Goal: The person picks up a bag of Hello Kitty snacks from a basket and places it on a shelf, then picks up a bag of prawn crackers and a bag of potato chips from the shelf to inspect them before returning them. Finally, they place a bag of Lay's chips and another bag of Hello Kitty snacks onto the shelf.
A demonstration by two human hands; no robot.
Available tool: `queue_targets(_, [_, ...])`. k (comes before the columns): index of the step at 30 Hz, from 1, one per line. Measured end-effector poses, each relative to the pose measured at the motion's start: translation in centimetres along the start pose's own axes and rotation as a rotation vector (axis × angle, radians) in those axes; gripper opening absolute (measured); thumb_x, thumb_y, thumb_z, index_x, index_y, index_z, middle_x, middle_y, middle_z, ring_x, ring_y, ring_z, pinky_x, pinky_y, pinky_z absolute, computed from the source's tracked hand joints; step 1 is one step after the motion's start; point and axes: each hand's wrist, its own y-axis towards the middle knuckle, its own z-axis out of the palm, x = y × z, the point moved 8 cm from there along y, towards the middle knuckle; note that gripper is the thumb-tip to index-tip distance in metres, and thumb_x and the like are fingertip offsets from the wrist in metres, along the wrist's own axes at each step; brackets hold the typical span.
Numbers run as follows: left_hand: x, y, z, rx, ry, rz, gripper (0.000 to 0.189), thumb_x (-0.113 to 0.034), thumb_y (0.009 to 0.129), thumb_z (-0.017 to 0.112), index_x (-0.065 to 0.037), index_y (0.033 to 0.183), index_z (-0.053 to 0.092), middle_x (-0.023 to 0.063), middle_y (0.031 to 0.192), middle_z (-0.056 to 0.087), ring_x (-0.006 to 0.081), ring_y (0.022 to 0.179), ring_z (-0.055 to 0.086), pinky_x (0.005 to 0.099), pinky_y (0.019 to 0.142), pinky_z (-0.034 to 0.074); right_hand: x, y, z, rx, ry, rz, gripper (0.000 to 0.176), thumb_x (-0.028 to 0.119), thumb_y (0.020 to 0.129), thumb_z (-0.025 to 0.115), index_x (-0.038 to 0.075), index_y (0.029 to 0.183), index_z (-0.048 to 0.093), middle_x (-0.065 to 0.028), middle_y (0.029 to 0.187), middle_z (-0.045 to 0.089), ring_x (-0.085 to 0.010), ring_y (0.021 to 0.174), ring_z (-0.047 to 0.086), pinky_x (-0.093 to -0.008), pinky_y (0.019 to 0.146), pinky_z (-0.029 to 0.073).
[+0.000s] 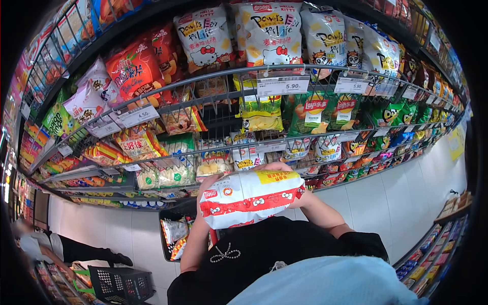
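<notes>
A puffed snack bag (252, 198), white with a red Hello Kitty-style band and a yellow patch, lies sideways in front of my chest. My left hand (205, 185) is closed around its left end, and my right hand (301, 200) grips the right end. Most of my fingers are hidden behind the bag. Below my left forearm, a dark shopping basket (164, 243) holds several snack bags (176, 231).
Wire-fronted shelves (223, 91) full of snack bags curve across the front, with price tags (282, 86) along them. At lower left, another person (76, 249) is beside a dark basket (122, 284). A low rack (432, 249) stands at right on the tiled floor (376, 203).
</notes>
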Motion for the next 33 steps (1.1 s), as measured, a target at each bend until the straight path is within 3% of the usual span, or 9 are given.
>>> queue_targets(5, [1.0, 1.1, -0.7, 0.085, 0.152, -0.036, 0.057, -0.007, 0.066, 0.07, -0.002, 0.117, 0.043, 0.0158, 0.112, 0.051, 0.0294, 0.104, 0.05, 0.0366, 0.093, 0.037, 1.8, 0.8, 0.2, 0.069, 0.085, -0.148, 0.068, 0.022, 0.062, 0.08, 0.003, 0.115, 0.043, -0.017, 0.119, 0.05, -0.0274, 0.112, 0.049, -0.0399, 0.095, 0.037])
queue_targets(7, [-10.8, 3.9, 0.2, 0.059, 0.362, 0.433, 0.062, -0.008, 0.064, 0.071, -0.002, 0.117, 0.041, 0.0171, 0.111, 0.051, 0.0322, 0.1, 0.05, 0.0398, 0.09, 0.038, 3.1, 1.9, -0.4, 0.127, 0.228, -0.199, 0.055, 0.02, 0.07, 0.073, 0.004, 0.114, 0.044, -0.02, 0.118, 0.051, -0.033, 0.114, 0.047, -0.0469, 0.099, 0.031])
queue_targets(10, [-14.5, 6.3, -0.4, 0.07, 0.429, 0.594, 0.063, -0.011, 0.063, 0.071, -0.003, 0.118, 0.041, 0.0183, 0.112, 0.05, 0.0331, 0.099, 0.05, 0.0414, 0.088, 0.038, 9.0, 4.6, -0.9, 0.198, 0.015, -0.451, 0.046, 0.017, 0.075, 0.069, 0.005, 0.112, 0.045, -0.021, 0.116, 0.053, -0.0339, 0.115, 0.046, -0.0489, 0.102, 0.026])
queue_targets(14, [-23.5, 10.2, -1.4, -0.099, 0.667, 1.156, 0.059, -0.014, 0.064, 0.071, -0.006, 0.115, 0.043, 0.0192, 0.112, 0.051, 0.0324, 0.095, 0.053, 0.0424, 0.084, 0.041, 15.8, 7.4, -1.8, 0.154, -0.266, -0.643, 0.025, 0.019, 0.08, 0.061, 0.008, 0.1, 0.051, -0.0221, 0.114, 0.054, -0.0337, 0.114, 0.046, -0.0491, 0.1, 0.029])
queue_targets(18, [-27.4, 15.0, -1.1, -0.253, 0.513, 1.377, 0.057, -0.011, 0.064, 0.069, -0.006, 0.114, 0.043, 0.0186, 0.113, 0.051, 0.0345, 0.099, 0.051, 0.0416, 0.085, 0.041, 21.0, 9.4, -2.9, 0.059, -0.487, -0.763, 0.046, 0.016, 0.072, 0.07, 0.002, 0.112, 0.051, -0.0174, 0.121, 0.05, -0.0288, 0.116, 0.046, -0.039, 0.098, 0.035])
queue_targets(23, [-26.5, 23.0, 0.3, -0.228, 0.656, 1.256, 0.064, -0.012, 0.062, 0.072, -0.011, 0.118, 0.042, 0.0151, 0.117, 0.044, 0.0348, 0.105, 0.044, 0.0406, 0.087, 0.039, 23.3, 12.9, -6.9, 0.063, -0.396, -0.56, 0.049, 0.016, 0.076, 0.067, 0.002, 0.119, 0.047, -0.0109, 0.123, 0.049, -0.0191, 0.113, 0.048, -0.0299, 0.094, 0.04])
queue_targets(27, [-26.4, 25.0, 2.5, -0.067, 0.661, 0.963, 0.074, -0.015, 0.056, 0.075, -0.014, 0.12, 0.04, 0.0135, 0.113, 0.042, 0.0342, 0.105, 0.042, 0.0412, 0.087, 0.041, 23.8, 11.6, -9.5, -0.144, -1.441, -0.899, 0.051, 0.02, 0.072, 0.07, 0.006, 0.117, 0.05, -0.0108, 0.117, 0.054, -0.0229, 0.11, 0.05, -0.0344, 0.091, 0.041])
queue_targets(29, [-25.1, 26.7, 3.9, 0.039, 0.695, 0.9, 0.078, -0.015, 0.053, 0.077, -0.013, 0.121, 0.038, 0.0134, 0.114, 0.042, 0.0345, 0.107, 0.042, 0.0414, 0.088, 0.041, 22.9, 12.6, -11.6, -0.253, -1.664, -0.636, 0.049, 0.02, 0.071, 0.07, 0.009, 0.115, 0.053, -0.0102, 0.116, 0.055, -0.0243, 0.109, 0.051, -0.0368, 0.091, 0.041])
queue_targets(33, [-23.6, 29.0, 5.9, 0.173, 0.693, 0.77, 0.076, -0.02, 0.055, 0.08, -0.011, 0.118, 0.039, 0.0137, 0.111, 0.051, 0.0342, 0.107, 0.048, 0.0414, 0.089, 0.042, 22.0, 14.3, -14.0, -0.33, -1.401, -0.15, 0.048, 0.012, 0.067, 0.072, 0.006, 0.112, 0.055, -0.0086, 0.108, 0.059, -0.0195, 0.099, 0.056, -0.0346, 0.084, 0.045])
